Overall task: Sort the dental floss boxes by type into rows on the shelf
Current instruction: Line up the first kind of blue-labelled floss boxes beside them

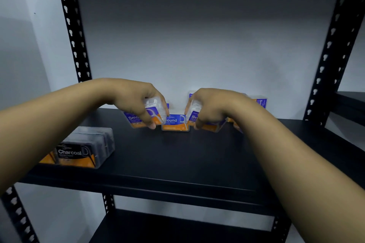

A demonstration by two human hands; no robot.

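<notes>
On the black shelf (pixel 177 156), blue-and-orange dental floss boxes stand along the back wall. My left hand (pixel 136 100) grips a clear blue-labelled box (pixel 152 112) from above. My right hand (pixel 211 106) grips another blue-labelled box (pixel 205 120) the same way. Between them stands a box marked "Round" (pixel 174 123), touching neither hand as far as I can tell. Another blue box (pixel 260 101) shows behind my right wrist. At the front left sits a dark grey "Charcoal" box (pixel 83 149), partly hidden by my left forearm.
Perforated black uprights (pixel 74 35) frame the shelf at left and at right (pixel 331 49). A white wall lies behind. A lower shelf (pixel 177 229) shows beneath. An orange-labelled box edge (pixel 47 159) peeks out beside the Charcoal box.
</notes>
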